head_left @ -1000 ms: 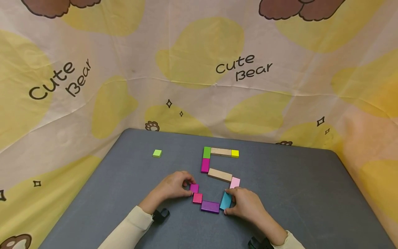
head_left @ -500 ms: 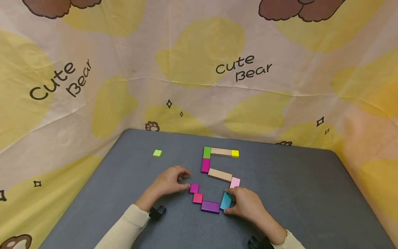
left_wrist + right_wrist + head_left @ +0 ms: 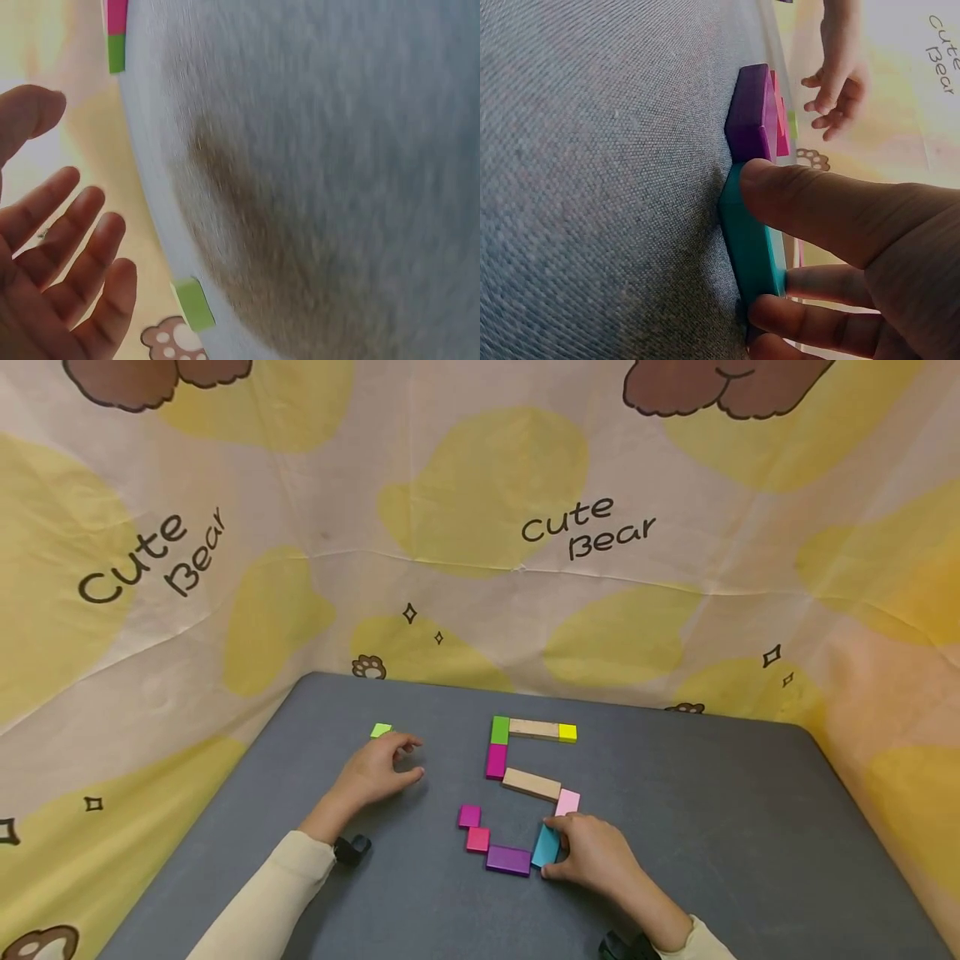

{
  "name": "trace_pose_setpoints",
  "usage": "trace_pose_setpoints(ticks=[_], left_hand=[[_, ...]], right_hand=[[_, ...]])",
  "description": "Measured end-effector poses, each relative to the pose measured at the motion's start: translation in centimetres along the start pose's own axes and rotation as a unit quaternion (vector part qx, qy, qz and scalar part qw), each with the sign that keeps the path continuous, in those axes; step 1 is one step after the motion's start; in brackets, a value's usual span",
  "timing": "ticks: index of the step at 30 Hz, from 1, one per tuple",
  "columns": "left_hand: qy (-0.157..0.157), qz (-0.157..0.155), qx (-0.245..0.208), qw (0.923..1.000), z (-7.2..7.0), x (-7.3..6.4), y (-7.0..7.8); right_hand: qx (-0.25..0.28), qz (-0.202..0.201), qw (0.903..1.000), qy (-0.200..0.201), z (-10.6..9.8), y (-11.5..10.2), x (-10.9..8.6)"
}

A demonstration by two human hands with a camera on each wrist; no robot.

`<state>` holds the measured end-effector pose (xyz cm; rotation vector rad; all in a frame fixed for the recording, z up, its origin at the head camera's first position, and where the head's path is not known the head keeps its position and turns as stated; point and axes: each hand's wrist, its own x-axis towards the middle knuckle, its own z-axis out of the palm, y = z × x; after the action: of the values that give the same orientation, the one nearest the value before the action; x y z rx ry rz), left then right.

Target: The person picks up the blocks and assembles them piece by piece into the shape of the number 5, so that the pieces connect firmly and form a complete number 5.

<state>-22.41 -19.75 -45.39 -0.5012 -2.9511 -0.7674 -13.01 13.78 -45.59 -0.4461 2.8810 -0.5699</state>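
My right hand (image 3: 596, 852) pinches a teal block (image 3: 546, 845) at its two ends, thumb on the near end and fingers at the far one; the block lies on the table. Its near end meets a purple block (image 3: 508, 860), and a pink block (image 3: 567, 802) is at the other end. My left hand (image 3: 375, 768) is above the table with fingers spread and nothing in them, nearest to a lime green block (image 3: 381, 730) that it partly covers in the head view. In the left wrist view the lime block (image 3: 193, 304) stands apart from the fingers.
A winding row continues with a red-pink block (image 3: 477, 840), a magenta block (image 3: 469, 816), a plain wood block (image 3: 532, 783), another magenta block (image 3: 497, 761), a green block (image 3: 500, 730), a second wood block (image 3: 534, 728) and a yellow block (image 3: 567, 733). Patterned cloth (image 3: 480, 527) surrounds the grey table (image 3: 712, 827).
My left hand has let go of the small magenta block and moved left and away from me, toward the lime block. My right hand has stayed on the teal block.
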Motion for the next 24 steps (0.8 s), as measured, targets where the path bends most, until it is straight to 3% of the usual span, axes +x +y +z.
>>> trace_pose_setpoints(ticks=[9, 14, 24], left_hand=[[0.019, -0.049, 0.018, 0.9985, -0.7, 1.0, -3.2], [0.008, -0.074, 0.032, 0.9967, -1.0, 1.7, -5.3], [-0.009, -0.075, 0.044, 0.9962, -1.2, 2.5, -7.1]], right_hand=[[-0.005, 0.000, 1.0000, 0.003, 0.2, 0.2, 0.0], [-0.007, -0.009, 0.9998, 0.019, 0.3, 0.3, -0.1], [-0.006, -0.012, 0.9997, 0.021, 0.4, 0.4, -0.1]])
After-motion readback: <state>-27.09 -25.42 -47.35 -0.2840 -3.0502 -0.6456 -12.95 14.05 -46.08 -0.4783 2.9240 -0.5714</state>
